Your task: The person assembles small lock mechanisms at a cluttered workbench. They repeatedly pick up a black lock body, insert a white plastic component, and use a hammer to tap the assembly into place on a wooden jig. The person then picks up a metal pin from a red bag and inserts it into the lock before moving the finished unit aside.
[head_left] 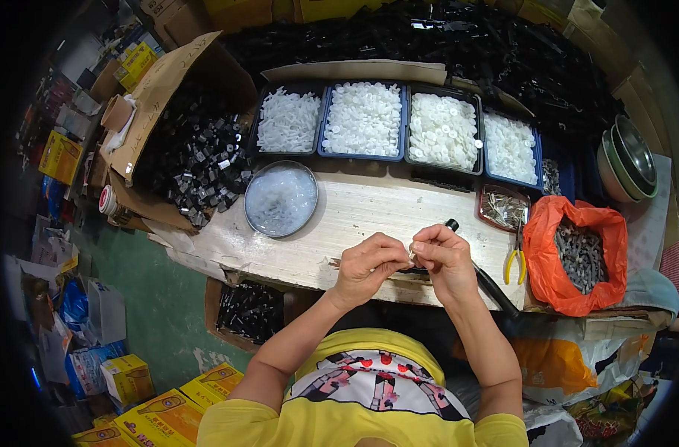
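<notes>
Both my hands meet over the near edge of the pale worktop. My left hand pinches with thumb and forefinger at a small whitish part. On the other side of that part, my right hand is also closed, its fingertips touching it; the part is too small to name. A black rod-like piece lies beside my right wrist, and a black cylindrical end shows just beyond my right fingers. Whether these two are one piece is hidden by the hand.
Trays of small white plastic parts line the back. A round dish and a carton of black parts stand left. Rightward are a dish of metal pins, yellow-handled pliers, an orange bag of grey parts and stacked bowls.
</notes>
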Motion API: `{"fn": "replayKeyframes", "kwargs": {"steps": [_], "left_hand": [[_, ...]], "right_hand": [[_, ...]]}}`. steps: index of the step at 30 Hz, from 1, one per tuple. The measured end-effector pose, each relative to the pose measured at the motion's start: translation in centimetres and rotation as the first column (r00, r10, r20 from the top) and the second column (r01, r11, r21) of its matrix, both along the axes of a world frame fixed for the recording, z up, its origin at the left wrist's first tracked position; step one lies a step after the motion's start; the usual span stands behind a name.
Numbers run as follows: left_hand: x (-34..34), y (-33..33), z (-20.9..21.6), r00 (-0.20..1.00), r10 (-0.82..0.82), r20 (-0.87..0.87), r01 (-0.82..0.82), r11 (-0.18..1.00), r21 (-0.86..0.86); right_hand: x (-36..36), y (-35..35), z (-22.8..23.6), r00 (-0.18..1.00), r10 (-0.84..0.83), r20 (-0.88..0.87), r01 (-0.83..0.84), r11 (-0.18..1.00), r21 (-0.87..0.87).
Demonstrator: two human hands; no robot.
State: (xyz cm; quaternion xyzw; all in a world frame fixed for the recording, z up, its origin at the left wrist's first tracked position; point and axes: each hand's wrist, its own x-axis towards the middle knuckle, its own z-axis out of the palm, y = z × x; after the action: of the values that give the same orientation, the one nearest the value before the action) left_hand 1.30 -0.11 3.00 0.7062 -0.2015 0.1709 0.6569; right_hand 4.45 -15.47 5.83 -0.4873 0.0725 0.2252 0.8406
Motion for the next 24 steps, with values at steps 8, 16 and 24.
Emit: {"fn": "replayKeyframes", "kwargs": {"steps": [8, 16, 24], "left_hand": [[-0.1, 0.9, -0.8, 0.998, -0.019, -0.052, 0.023, 0.998, 0.065], [-0.1, 1.6, -1.5, 0.994, 0.092, 0.06, -0.106, 0.949, 0.298], [-0.5, 2.6, -1.9, 0.996, 0.083, 0.037, -0.09, 0.855, 0.51]], "right_hand": [[-1.1, 0.4, -0.4, 0.883, 0.172, 0.436, 0.108, 0.831, -0.546], [-1.1, -0.6, -1.4, 0.507, 0.495, 0.706, 0.334, 0.642, -0.69], [-1.3, -1.0, -3.8, 0.313, 0.638, 0.703, 0.488, 0.528, -0.696]]}}
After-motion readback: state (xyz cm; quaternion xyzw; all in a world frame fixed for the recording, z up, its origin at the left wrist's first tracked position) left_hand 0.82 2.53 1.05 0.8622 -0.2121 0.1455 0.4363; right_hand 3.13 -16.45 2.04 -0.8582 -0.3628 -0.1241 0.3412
